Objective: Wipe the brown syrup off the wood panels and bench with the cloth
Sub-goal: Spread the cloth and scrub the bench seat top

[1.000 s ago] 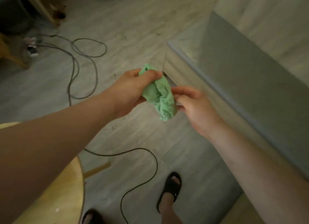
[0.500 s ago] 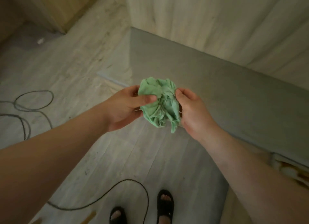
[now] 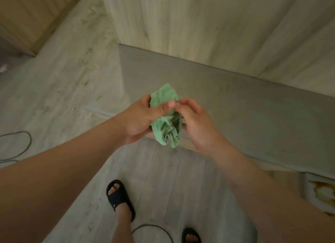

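A crumpled green cloth (image 3: 167,121) hangs in mid-air between both hands, over the near edge of the grey bench (image 3: 244,107). My left hand (image 3: 139,117) grips its upper left part, thumb across the front. My right hand (image 3: 197,123) pinches the cloth from the right with curled fingers. Pale wood panels (image 3: 208,25) rise behind the bench. A brown syrup stain (image 3: 322,193) shows on a light surface at the lower right edge, partly cut off by the frame.
Pale wood-look floor (image 3: 63,79) spreads to the left. A black cable (image 3: 23,145) loops at the far left and another cable (image 3: 154,230) lies by my feet, which wear black sandals (image 3: 119,197). A yellowish wood cabinet (image 3: 32,16) stands at the upper left.
The view has swung right and nearer to the bench, bringing the syrup stain further into sight. Both hands have bunched the cloth tighter, and my left thumb now lies across it.
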A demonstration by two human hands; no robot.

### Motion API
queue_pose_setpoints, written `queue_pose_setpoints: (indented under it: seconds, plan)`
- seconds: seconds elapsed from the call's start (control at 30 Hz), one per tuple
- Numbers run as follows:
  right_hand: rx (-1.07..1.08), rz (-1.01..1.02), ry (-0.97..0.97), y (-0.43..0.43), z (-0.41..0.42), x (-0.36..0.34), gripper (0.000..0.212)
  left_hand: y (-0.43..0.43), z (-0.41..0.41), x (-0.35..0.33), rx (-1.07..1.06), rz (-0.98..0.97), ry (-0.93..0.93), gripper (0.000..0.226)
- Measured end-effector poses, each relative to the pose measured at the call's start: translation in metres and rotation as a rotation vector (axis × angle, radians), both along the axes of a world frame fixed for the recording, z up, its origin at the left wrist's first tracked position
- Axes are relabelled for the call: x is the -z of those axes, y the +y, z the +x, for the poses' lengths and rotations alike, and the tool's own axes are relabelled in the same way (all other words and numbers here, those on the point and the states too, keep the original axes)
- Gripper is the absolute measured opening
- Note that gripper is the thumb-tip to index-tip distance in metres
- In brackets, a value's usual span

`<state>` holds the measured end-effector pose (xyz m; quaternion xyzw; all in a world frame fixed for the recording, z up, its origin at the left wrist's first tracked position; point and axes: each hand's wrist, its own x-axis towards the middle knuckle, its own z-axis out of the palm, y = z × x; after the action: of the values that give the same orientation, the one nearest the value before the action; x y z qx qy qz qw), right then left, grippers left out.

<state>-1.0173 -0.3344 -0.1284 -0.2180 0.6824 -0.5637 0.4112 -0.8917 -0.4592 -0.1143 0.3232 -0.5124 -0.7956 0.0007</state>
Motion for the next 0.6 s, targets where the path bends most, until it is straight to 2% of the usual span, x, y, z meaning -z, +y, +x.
queue_pose_setpoints:
  seconds: [0.07,0.13,0.2,0.27,0.33,0.4,0.47,0.53,0.6]
  plan:
    - [0.126,-0.044,-0.33,-0.036,0.007,0.001,0.017,-0.039,0.013,0.008,-0.03,0.065,0.013,0.063]
    - [0.172,-0.021,-0.498,-0.075,0.018,0.008,0.02,-0.078,0.033,0.014,-0.096,0.116,0.016,0.053]
    - [0.044,0.055,-0.456,-0.111,0.036,0.013,0.024,-0.114,0.053,0.019,-0.175,0.217,0.009,0.046]
    - [-0.043,0.072,-0.399,-0.152,0.056,0.016,0.026,-0.159,0.076,0.022,-0.279,0.411,0.019,0.051]
    - [0.014,0.014,-0.382,-0.18,0.064,0.016,0.024,-0.196,0.095,0.027,-0.368,0.567,0.054,0.058]
    - [0.103,-0.072,-0.424,-0.213,0.068,0.014,0.017,-0.238,0.117,0.031,-0.385,0.6,0.065,0.073]
    - [0.079,-0.143,-0.482,-0.233,0.07,0.01,0.02,-0.265,0.128,0.039,-0.321,0.504,0.035,0.073]
    - [0.047,-0.158,-0.512,-0.25,0.072,0.012,0.02,-0.288,0.131,0.049,-0.218,0.275,-0.053,0.05]
    - [0.124,-0.109,-0.478,-0.265,0.07,0.021,0.014,-0.304,0.129,0.059,-0.218,0.094,-0.195,0.03]
